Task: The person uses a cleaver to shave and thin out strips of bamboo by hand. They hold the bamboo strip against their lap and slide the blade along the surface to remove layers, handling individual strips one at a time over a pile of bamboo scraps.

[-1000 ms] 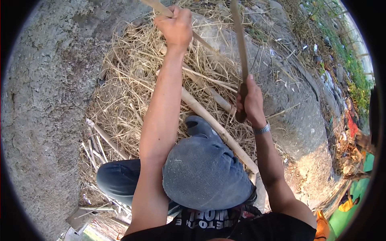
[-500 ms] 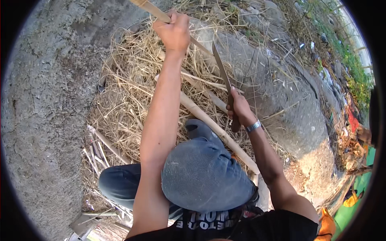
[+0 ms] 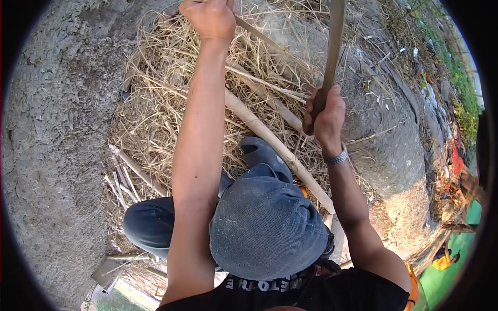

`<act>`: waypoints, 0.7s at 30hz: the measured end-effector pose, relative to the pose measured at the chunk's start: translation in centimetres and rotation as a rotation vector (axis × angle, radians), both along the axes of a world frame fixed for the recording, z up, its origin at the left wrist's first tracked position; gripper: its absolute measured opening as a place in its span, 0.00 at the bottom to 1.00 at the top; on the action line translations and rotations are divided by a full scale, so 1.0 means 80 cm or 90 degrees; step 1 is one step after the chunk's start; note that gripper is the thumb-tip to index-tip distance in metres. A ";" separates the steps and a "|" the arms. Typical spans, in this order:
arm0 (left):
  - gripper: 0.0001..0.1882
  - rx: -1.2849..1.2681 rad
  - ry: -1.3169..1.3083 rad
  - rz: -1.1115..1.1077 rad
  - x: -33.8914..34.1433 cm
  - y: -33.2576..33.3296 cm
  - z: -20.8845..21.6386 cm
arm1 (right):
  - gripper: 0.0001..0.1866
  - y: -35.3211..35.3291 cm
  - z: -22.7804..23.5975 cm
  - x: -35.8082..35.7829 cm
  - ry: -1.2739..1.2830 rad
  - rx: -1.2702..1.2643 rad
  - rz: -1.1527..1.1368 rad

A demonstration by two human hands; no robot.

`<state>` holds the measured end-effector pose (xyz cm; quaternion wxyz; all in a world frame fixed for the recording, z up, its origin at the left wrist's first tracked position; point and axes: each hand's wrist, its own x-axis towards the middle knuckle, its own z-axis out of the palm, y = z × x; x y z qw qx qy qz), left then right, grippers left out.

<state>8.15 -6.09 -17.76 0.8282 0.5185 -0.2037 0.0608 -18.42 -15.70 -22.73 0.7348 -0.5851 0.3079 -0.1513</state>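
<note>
At the top edge my left hand (image 3: 211,19) is closed around a bamboo strip (image 3: 261,36), whose lower part slants down to the right; its other end lies out of view. My right hand (image 3: 330,115) grips the dark handle of a machete (image 3: 333,49). The long blade points away from me and is cut off by the top edge. A gap separates the blade from the strip. Between my forearms, a pale bamboo pole (image 3: 270,139) lies slantwise over dry straw, with another bamboo piece (image 3: 279,108) beyond it.
My bent denim-covered knee (image 3: 264,228) and dark boot (image 3: 265,154) are in the middle, close to the pole. A rough grey rock surface (image 3: 57,140) borders the left, and a large boulder (image 3: 386,150) the right. Loose shavings and straw (image 3: 150,124) cover the ground.
My right hand has moved up and right, and the machete blade has swung more upright. My left hand has shifted farther away with the bamboo strip, toward the top edge.
</note>
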 end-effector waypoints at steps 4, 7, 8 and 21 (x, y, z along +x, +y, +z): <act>0.21 -0.031 0.007 -0.030 -0.009 -0.035 0.011 | 0.34 -0.011 -0.169 -0.043 0.369 -0.140 0.156; 0.21 -0.042 -0.010 -0.019 0.003 -0.020 0.009 | 0.33 -0.015 -0.146 -0.023 0.338 0.000 0.141; 0.21 -0.037 -0.001 -0.019 -0.007 -0.016 0.005 | 0.33 -0.017 -0.132 -0.028 0.323 0.110 0.133; 0.22 -0.036 -0.023 0.006 0.001 -0.014 0.001 | 0.36 0.010 -0.051 -0.027 -0.030 -0.008 0.011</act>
